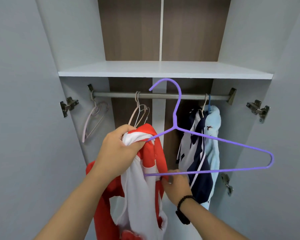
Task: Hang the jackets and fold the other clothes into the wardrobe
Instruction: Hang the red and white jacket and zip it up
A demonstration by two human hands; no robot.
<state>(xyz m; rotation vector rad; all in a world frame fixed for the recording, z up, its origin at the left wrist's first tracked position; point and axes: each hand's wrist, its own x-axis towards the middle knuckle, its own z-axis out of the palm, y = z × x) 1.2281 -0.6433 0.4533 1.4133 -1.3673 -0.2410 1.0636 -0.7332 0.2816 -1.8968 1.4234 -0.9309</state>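
Observation:
A red and white jacket (pixel 142 187) hangs in front of the open wardrobe, bunched at its collar in the grip of my left hand (pixel 119 149). A purple wire hanger (pixel 215 139) is held tilted, its left end tucked into the jacket's shoulder and its hook up near the rail (pixel 159 96). My right hand (pixel 176 183) pinches the hanger's bottom bar together with the jacket's edge. On the rail's right end hang a navy and white jacket (pixel 196 153) and a light blue jacket (pixel 213 135).
Several empty pale hangers (pixel 140 113) hang left of centre on the rail, and a pink one (pixel 93 120) sits at its far left. A white shelf (pixel 163 70) runs above the rail. Both wardrobe doors stand open, with metal hinges (pixel 68 105) on the side walls.

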